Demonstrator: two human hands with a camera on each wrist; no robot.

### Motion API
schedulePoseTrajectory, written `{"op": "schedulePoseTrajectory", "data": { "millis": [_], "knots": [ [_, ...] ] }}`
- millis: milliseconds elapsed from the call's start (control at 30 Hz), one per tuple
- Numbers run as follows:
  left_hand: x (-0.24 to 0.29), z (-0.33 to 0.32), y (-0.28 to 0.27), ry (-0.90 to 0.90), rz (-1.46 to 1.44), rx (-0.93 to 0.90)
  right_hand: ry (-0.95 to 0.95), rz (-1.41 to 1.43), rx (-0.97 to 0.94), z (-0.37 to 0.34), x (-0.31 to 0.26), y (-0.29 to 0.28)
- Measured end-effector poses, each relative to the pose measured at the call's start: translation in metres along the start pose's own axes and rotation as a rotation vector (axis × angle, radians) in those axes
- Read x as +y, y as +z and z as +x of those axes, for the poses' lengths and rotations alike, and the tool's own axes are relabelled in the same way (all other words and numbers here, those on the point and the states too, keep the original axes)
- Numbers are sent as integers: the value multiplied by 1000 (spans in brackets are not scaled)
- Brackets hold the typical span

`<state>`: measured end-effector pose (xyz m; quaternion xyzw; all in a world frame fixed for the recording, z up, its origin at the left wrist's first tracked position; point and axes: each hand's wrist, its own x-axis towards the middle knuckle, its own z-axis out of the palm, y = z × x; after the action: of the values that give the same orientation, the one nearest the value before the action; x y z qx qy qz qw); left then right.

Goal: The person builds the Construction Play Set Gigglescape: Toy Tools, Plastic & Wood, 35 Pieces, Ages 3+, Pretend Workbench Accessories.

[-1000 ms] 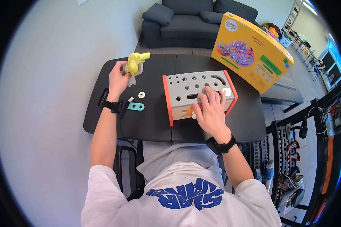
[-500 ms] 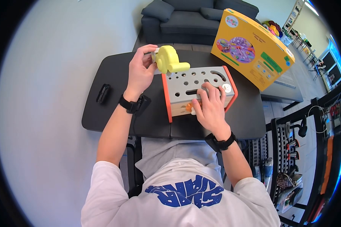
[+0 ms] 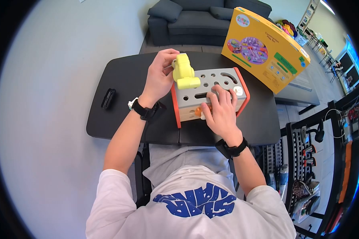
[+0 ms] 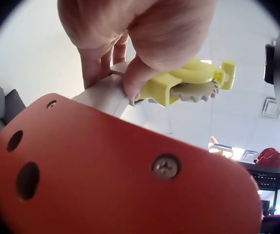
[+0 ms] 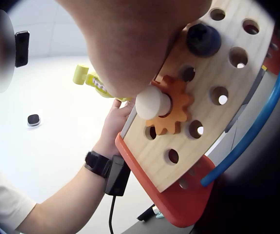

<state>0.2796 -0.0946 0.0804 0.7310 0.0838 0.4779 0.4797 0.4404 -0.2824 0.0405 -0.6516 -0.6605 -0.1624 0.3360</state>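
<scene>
Left hand holds yellow toy saw between thumb and fingers, over left end of toy workbench. Right hand rests across its front top edge; whether gripping, cannot tell. Orange gear on front panel.

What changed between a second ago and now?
The left hand carried the yellow toy saw rightward, from above the table's left side to the toy workbench's far left corner, turning it on the way. Nothing visibly let go or newly gripped.

Unchanged: right hand on the toy workbench, yellow box standing behind to the right.
</scene>
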Motion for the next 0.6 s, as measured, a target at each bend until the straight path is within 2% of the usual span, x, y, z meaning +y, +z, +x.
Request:
{"op": "schedulePoseTrajectory", "data": {
  "millis": [100, 300, 433, 533, 600],
  "knots": [
    [-5, -5, 1, 4, 38, -29, 5, -4, 7, -1, -1, 0],
    [1, -9, 3, -14, 183, 30, 9, -10, 8, -2, -1, 2],
    [12, -10, -13, -2, 320, -38, 10, -2, -7, -1, 1, 1],
    [20, -23, -38, -75, 373, -59, 15, 14, -28, -1, 4, -1],
    [12, -40, -70, -269, 685, -163, 6, 28, -34, 0, 5, -2]
  ]
}}
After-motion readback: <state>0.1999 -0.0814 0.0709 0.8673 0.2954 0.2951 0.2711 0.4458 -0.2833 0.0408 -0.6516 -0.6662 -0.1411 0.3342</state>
